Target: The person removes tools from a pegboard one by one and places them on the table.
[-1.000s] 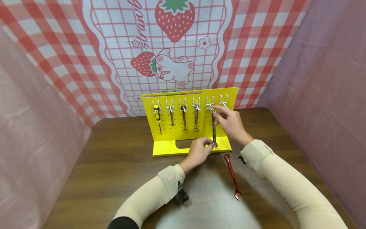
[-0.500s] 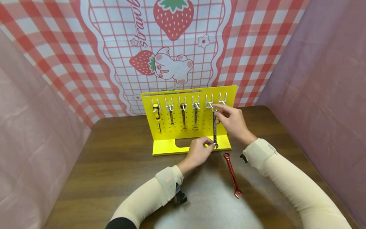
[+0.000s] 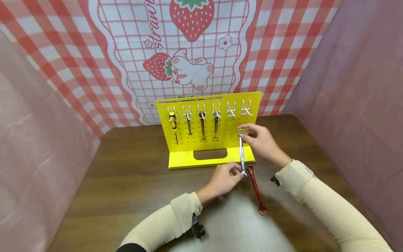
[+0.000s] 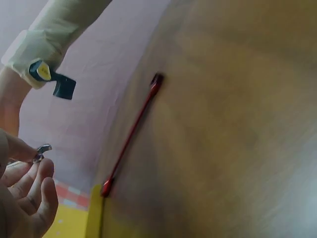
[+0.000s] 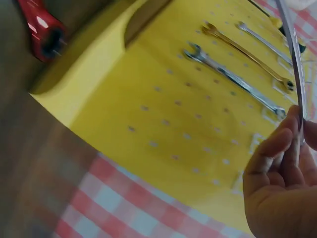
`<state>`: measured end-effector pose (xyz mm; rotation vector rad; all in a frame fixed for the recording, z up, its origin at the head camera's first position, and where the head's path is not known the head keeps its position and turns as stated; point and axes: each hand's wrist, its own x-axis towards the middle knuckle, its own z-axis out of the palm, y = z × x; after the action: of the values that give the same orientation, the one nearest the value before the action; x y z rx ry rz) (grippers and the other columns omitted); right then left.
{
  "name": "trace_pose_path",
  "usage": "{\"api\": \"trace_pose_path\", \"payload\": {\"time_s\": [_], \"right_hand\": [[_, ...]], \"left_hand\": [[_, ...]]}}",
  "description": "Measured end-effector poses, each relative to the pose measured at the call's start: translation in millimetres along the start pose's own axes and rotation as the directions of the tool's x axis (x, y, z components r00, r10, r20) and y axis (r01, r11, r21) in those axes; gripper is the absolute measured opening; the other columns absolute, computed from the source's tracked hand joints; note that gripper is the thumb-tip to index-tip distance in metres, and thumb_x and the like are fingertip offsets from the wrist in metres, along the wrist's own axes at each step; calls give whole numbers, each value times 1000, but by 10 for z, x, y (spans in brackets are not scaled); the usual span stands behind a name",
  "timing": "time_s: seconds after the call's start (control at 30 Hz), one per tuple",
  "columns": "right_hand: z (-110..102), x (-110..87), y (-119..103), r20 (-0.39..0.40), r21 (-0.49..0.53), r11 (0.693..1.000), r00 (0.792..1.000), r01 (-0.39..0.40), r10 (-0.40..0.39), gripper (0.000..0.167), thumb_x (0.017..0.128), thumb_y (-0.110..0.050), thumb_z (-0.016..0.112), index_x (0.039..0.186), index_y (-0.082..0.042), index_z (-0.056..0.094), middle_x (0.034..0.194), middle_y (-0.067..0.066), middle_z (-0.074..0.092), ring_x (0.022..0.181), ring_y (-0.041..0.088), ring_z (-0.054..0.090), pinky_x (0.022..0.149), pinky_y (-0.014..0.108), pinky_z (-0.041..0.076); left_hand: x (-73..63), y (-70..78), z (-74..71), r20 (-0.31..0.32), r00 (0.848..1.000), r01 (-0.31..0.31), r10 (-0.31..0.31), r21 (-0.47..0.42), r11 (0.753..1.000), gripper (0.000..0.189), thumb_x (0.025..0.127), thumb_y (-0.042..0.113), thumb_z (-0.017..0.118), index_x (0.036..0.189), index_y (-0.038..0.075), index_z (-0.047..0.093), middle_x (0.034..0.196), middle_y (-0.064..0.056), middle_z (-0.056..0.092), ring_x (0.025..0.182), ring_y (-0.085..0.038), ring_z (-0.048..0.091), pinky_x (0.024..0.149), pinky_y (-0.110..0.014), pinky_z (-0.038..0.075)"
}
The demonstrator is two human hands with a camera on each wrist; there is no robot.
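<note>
A silver combination wrench (image 3: 241, 154) stands nearly upright in front of the yellow pegboard stand (image 3: 185, 159). My right hand (image 3: 263, 142) pinches it near the ring end, at the top. Down at the open end, the thumb and fingers of my left hand (image 3: 221, 179) pinch it too, as the left wrist view shows at the wrench head (image 4: 42, 150). A red ratcheting wrench (image 3: 256, 192) lies on the table to the right of my left hand, its ring end close to the stand's base.
On the pegboard's hooks hang a yellow-and-black screwdriver (image 3: 172, 122), a small wrench (image 3: 189, 125), a gold wrench (image 5: 247, 53) and another silver wrench (image 5: 233, 77). Two hooks (image 3: 246, 109) at the right bear nothing. A checked cloth (image 3: 283, 56) stands behind the wooden table (image 3: 132, 168).
Both hands have brought the silver wrench down and toward me, away from the hooks, slightly to the right. The red wrench stays on the table.
</note>
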<state>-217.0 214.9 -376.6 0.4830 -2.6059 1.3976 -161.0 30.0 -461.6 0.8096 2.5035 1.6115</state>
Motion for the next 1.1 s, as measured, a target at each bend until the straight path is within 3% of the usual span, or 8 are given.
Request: {"api": "trace_pose_path", "payload": {"time_s": [0.17,0.33,0.47,0.63,0.83,0.93,1.1], "right_hand": [[97,-106,249,137,54,991,984,-120,112,28,96,-4,64,123,0,64,85,11,72,73,31,61,64,31,51],[190,-210,447,242,98,974,954,-206,178,30,93,-3,64,122,6,62,79,12,70,66,29,60,55,31,49],[224,-273,526,283,130,957,935,-260,216,29,92,0,63,120,8,61,73,14,67,59,25,58,51,31,47],[273,-335,613,311,145,941,917,-305,249,27,91,1,64,117,8,61,70,11,65,59,21,57,51,31,47],[333,-408,695,341,143,936,904,-321,258,25,91,0,63,115,7,62,66,9,62,56,16,53,50,28,46],[352,-430,736,368,119,942,895,-315,253,26,91,0,62,116,7,62,66,9,62,57,17,53,50,28,46],[357,-444,773,384,96,944,886,-317,259,28,91,2,59,118,8,62,68,8,62,63,20,57,55,29,49]], "left_hand": [[-164,-44,128,118,988,103,-95,-67,992,8,88,7,75,93,2,72,75,4,71,50,1,54,48,-19,47],[-249,-59,159,258,940,258,-223,-112,960,8,87,7,78,86,4,71,65,5,66,49,-6,57,44,-22,46],[-277,-38,172,308,910,304,-278,-36,952,13,87,10,79,78,9,70,56,4,62,45,-9,58,39,-22,43],[-326,-20,227,333,895,296,-296,52,954,22,88,13,79,70,12,67,53,4,59,41,-5,55,40,-20,42],[-357,-46,295,333,913,175,-237,205,963,25,86,18,81,66,14,66,53,13,53,48,0,49,47,-17,41],[-361,-45,318,329,918,131,-222,275,952,25,83,21,84,65,14,67,57,15,52,55,-1,45,50,-17,37],[-369,-11,360,309,918,123,-248,372,920,27,81,25,86,64,17,65,57,14,52,55,-2,46,51,-18,38]]}}
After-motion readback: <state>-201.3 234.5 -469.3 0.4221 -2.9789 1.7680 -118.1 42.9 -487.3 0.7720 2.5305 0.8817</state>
